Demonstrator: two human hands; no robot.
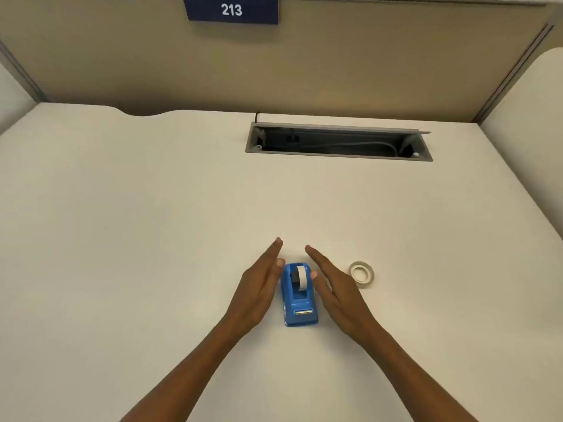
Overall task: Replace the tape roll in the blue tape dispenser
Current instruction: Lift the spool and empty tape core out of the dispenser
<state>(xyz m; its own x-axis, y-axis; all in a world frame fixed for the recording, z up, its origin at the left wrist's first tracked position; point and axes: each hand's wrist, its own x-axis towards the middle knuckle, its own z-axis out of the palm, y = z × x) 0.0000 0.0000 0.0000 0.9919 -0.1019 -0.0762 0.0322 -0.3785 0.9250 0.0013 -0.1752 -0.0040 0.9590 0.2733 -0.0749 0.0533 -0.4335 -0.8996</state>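
Lower centre of the frame: the blue tape dispenser [300, 295] stands on the pale tabletop [152, 208], its cutter end toward the bottom edge, with a tape roll [301, 278] seated upright in its cradle. We see our 2 hands flanking it, fingers extended and palms facing inward: the left hand [259, 292] lies just left of the dispenser and the right hand [336, 292] just right of it. Both are open and hold nothing; each thumb tip sits close to the body near the roll, though we cannot tell whether either touches it. A spare tape roll [361, 273] lies flat on the tabletop just right of the right hand. We judge this the opening step: the seated roll is not yet removed. The next move calls for 1 hand to steady the dispenser while the other lifts the roll and its hub straight up out of the cradle.
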